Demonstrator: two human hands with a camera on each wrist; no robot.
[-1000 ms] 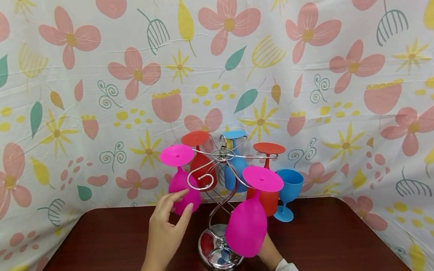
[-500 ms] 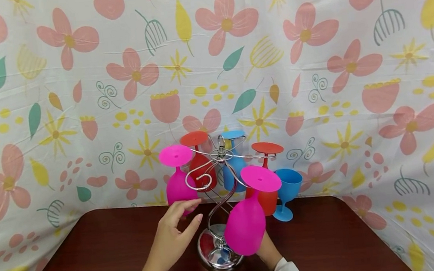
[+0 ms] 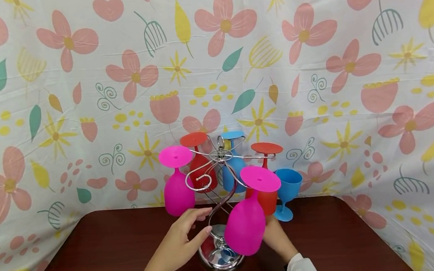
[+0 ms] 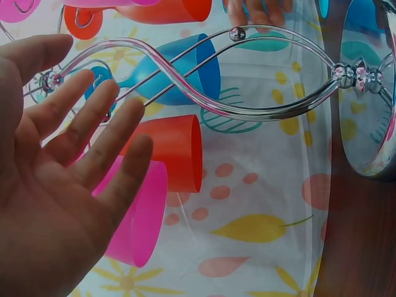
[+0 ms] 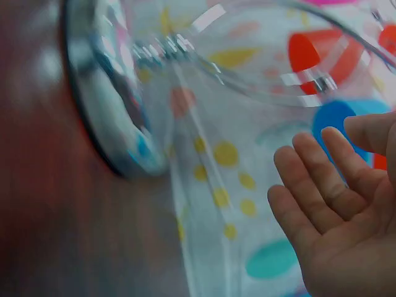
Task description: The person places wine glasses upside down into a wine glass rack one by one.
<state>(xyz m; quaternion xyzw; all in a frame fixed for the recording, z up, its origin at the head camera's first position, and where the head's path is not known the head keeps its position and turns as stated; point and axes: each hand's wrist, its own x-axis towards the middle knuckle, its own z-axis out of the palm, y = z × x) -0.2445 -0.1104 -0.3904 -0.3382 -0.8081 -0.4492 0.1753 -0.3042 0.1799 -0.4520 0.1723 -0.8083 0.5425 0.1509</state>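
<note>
A chrome goblet rack [image 3: 221,263] with curling arms stands on the table. Plastic goblets hang upside down from it by their feet: a pink one [image 3: 178,196] at left, a second pink one [image 3: 245,228] tilted in front, a red [image 3: 203,171] and a blue [image 3: 233,168] behind, another red [image 3: 269,202] at right. My left hand [image 3: 178,246], fingers extended and holding nothing, is beside the rack's twisted stem, below the left pink goblet. My right hand [image 3: 277,236] is right of the front pink goblet, partly hidden by it; the right wrist view shows its fingers [image 5: 315,185] extended, palm bare.
An upright blue goblet [image 3: 289,185] is at the right, behind the right red one. The dark wooden table [image 3: 107,259] ends at a flower-printed cloth [image 3: 82,122] hanging behind it.
My left hand has moved right and down, away from the left pink goblet, toward the stem. That goblet's bowl has swung slightly left. My right hand has shifted a little to the right.
</note>
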